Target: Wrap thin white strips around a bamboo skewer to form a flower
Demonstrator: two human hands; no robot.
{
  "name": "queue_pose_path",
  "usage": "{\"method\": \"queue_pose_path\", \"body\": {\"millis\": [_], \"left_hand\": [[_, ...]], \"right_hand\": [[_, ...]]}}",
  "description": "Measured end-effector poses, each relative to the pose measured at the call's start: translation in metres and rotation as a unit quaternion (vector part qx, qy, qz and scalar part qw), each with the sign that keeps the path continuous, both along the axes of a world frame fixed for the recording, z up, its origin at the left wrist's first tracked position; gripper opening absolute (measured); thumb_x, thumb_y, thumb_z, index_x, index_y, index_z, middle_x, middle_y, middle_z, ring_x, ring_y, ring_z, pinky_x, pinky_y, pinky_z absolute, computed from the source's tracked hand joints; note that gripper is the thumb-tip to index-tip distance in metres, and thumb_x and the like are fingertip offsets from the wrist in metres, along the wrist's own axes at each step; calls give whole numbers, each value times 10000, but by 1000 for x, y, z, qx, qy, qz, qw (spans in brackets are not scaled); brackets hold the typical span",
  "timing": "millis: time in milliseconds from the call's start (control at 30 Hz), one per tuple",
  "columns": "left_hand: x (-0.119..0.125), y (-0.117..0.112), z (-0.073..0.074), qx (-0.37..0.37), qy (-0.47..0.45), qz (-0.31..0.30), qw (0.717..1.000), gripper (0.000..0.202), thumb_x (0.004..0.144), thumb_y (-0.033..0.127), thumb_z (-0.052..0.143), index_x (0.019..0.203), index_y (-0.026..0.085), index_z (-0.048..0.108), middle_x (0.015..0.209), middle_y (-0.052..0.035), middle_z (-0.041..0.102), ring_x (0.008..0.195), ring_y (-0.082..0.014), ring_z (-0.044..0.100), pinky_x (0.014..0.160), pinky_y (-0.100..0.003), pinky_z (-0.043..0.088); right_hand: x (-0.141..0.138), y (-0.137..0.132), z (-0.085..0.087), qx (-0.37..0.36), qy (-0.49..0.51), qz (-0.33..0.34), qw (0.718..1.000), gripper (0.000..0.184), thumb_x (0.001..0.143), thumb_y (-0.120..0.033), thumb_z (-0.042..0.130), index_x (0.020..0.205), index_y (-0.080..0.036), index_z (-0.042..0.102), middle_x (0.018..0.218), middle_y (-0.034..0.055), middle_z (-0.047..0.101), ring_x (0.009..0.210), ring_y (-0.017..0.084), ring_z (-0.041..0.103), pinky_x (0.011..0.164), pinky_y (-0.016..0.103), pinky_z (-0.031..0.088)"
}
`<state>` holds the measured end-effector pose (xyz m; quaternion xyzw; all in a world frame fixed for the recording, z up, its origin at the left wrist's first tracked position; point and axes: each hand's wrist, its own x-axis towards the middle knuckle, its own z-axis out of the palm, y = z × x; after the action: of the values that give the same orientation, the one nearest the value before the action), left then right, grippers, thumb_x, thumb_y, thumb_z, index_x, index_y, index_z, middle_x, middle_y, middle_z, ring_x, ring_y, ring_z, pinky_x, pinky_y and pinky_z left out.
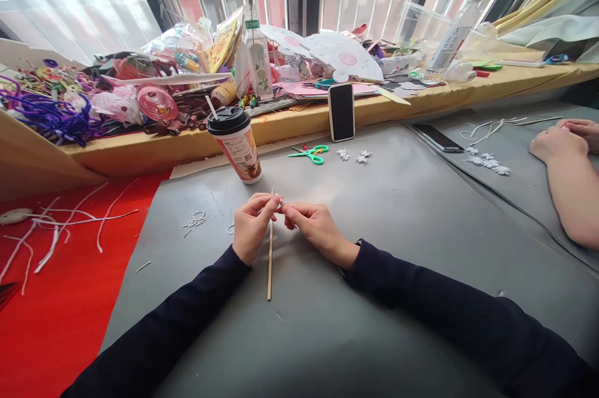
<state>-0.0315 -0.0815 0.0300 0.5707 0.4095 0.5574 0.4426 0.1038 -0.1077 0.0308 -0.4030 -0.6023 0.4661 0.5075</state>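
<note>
My left hand [250, 223] is closed, with thumb and fingers pinched around a thin wooden stick [270, 261]. The stick points toward me, and its far tip shows just past my fingers. Close against it, my right hand [313, 226] pinches a bit of white cord [282, 202] by the stick. How the cord lies on the stick is mostly hidden by my fingers. Green-handled scissors [311, 153] lie beyond my hands, beside two small white knotted cord flowers [343, 154]. Short white cord scraps [195, 219] are scattered left of my left hand.
A lidded paper cup [236, 145] with a straw stands behind my left hand. One phone [341, 112] leans on the ledge; another phone [438, 138] lies flat. White cords [70, 220] drape over the red surface. A co-worker's hands [564, 139] are at right, near several white flowers [489, 161].
</note>
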Motion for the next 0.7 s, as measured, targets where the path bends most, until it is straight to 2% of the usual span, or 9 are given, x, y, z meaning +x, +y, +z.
{"method": "queue_pose_path", "body": {"millis": [333,467,600,700], "left_hand": [[3,-3,-2,22,18,9,1000,149,680,300,629,691,154,654,812,-32,545,642,-101,523,525,-212,433],[3,-5,0,9,10,6,1000,164,699,310,605,694,156,662,823,-40,567,634,-102,520,533,-219,437],[3,-6,3,-25,-22,-34,999,192,722,319,569,722,158,674,904,-53,599,586,-88,509,560,-249,446],[3,-6,4,-25,-12,-51,998,163,705,293,596,747,164,686,900,-55,604,657,-110,534,579,-245,442]], "right_hand": [[-2,-1,-1,75,-47,-51,995,338,819,-400,450,644,-169,623,637,17,546,653,121,497,641,242,401],[-2,0,0,60,-40,-50,996,321,809,-407,458,693,-175,646,646,18,552,658,123,496,630,241,404],[-1,0,2,35,-17,-28,999,323,808,-405,457,677,-171,636,630,6,541,634,112,488,634,234,405],[-1,0,2,41,-15,-22,999,335,815,-402,450,647,-171,625,618,-2,533,610,103,474,634,229,398]]}}
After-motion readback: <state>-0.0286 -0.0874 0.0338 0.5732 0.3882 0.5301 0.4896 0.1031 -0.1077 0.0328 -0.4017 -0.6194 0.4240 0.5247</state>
